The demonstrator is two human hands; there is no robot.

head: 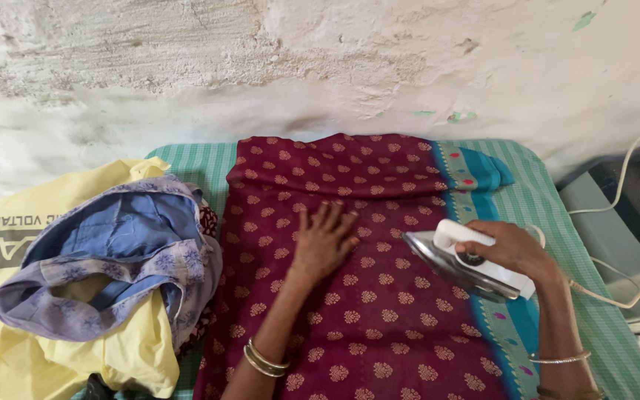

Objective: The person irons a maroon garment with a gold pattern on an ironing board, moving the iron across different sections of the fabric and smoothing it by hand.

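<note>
Maroon cloth (364,318) with small gold flower prints takes up most of the near view, spread flat over a tabletop (557,200) covered in green checked fabric. It has a teal border running down its right edge, and the far end is folded over near the wall.

Left hand (324,241) lies palm down on the cloth, fingers spread wide and flat, holding nothing, just pressing the fabric. Gold bangles (264,361) sit on that wrist.

Right hand (514,248) is curled around the handle of a white and silver iron (462,267), gripping it firmly. The iron sits on the cloth near the teal border, pointed tip facing toward the left hand, and the two are near each other but not touching. A pale cord (609,296) trails off from the iron to the right.

Off to the left is a pile of clothes (105,267), blue and lavender printed stuff lying on a yellow bag (53,355). A rough whitewashed wall (320,67) runs behind everything.
</note>
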